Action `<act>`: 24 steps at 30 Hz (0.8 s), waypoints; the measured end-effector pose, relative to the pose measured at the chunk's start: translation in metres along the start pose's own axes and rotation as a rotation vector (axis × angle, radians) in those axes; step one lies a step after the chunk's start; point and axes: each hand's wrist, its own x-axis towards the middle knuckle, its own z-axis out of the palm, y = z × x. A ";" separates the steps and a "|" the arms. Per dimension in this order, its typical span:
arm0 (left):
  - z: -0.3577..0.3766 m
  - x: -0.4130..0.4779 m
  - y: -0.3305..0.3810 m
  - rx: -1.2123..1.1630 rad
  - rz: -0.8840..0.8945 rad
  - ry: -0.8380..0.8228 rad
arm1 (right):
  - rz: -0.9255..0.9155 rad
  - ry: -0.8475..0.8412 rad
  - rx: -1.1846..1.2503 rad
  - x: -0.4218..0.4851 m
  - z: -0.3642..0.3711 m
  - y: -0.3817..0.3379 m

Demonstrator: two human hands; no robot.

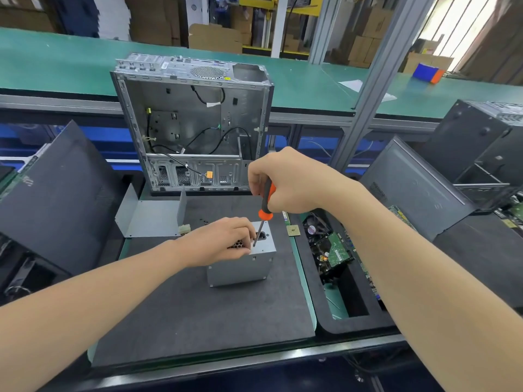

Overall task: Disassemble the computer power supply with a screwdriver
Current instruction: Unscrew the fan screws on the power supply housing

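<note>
A grey metal power supply (240, 267) stands on end on the dark mat (198, 312) in the middle of the bench. My left hand (219, 241) rests on its top face and grips it, covering the mesh grille there. My right hand (285, 182) is closed around the orange and black screwdriver (266, 206), held almost upright above the box. The screwdriver's tip touches the top face beside the power socket, right next to my left fingers.
An empty open computer case (195, 123) stands behind the mat. A bent grey metal cover (150, 216) lies at the mat's back left. Dark case panels (56, 199) lean at the left and right. A tray (351, 278) of circuit boards and a hard drive sits to the right.
</note>
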 end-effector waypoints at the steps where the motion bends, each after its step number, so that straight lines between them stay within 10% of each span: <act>1: 0.000 0.000 0.001 0.012 0.000 -0.008 | -0.001 0.000 0.002 0.000 0.000 0.001; 7: -0.007 0.004 -0.009 -0.246 -0.313 -0.025 | -0.002 -0.003 -0.002 -0.002 0.001 0.002; 10: -0.023 0.023 -0.020 -0.221 -0.529 -0.316 | -0.002 -0.007 -0.001 -0.001 0.002 0.001; 24: -0.025 0.073 -0.043 -0.694 -0.786 -0.787 | 0.037 0.006 0.009 0.000 -0.001 -0.003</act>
